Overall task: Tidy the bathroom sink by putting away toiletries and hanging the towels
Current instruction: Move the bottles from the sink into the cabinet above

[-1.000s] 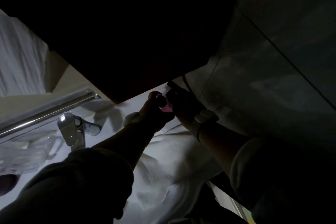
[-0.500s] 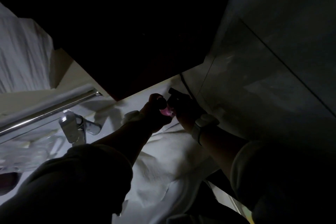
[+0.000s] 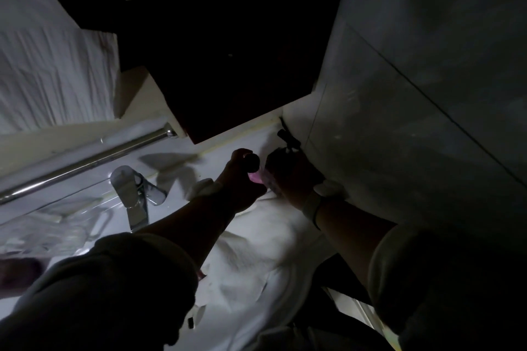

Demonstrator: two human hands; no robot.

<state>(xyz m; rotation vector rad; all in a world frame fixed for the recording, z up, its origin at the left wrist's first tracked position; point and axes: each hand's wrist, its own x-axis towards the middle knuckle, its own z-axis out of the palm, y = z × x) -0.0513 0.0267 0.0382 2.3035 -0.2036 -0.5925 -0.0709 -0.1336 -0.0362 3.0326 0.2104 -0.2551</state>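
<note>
While the light is this poor, I can only read the outline of what my hands are doing at the back right corner of the sink counter. Both meet over a small pink bottle — the left hand is curled around its dark round cap, and the right hand is closed on the pink body just beside it. I cannot make out single fingers in the shadow, so how tight either grip is stays a guess.

What matters for the next move is how the bottle lies: its long axis looks tilted, cap end up and toward the left hand, body down and toward the right. My judgement is that the cap is being turned on or off, so the left hand does the twisting while the right steadies.

A white towel lies crumpled on the counter below my forearms, not yet hung — the rail runs well to the left, past the tap.
</note>
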